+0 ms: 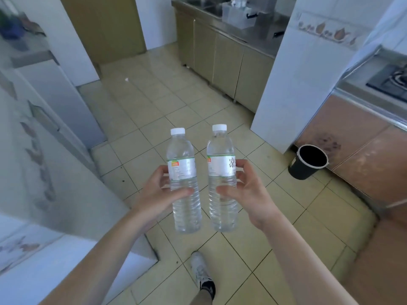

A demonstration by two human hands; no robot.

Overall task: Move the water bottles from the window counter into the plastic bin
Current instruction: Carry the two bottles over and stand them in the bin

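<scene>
I hold two clear water bottles with white caps and white labels upright in front of me, over the tiled floor. My left hand [157, 193] grips the left bottle [184, 172] around its middle. My right hand [248, 192] grips the right bottle [221, 170] the same way. The bottles stand side by side, a small gap between them. A translucent plastic bin [239, 15] sits on the steel counter at the far end of the kitchen, with something inside that I cannot make out.
A black waste bucket [308, 161] stands on the floor to the right, by a white tiled pillar [293, 84]. Olive cabinets [220, 60] run under the far counter. A stove counter [374, 89] is on the right, a tiled wall on the left. My foot [201, 271] is below.
</scene>
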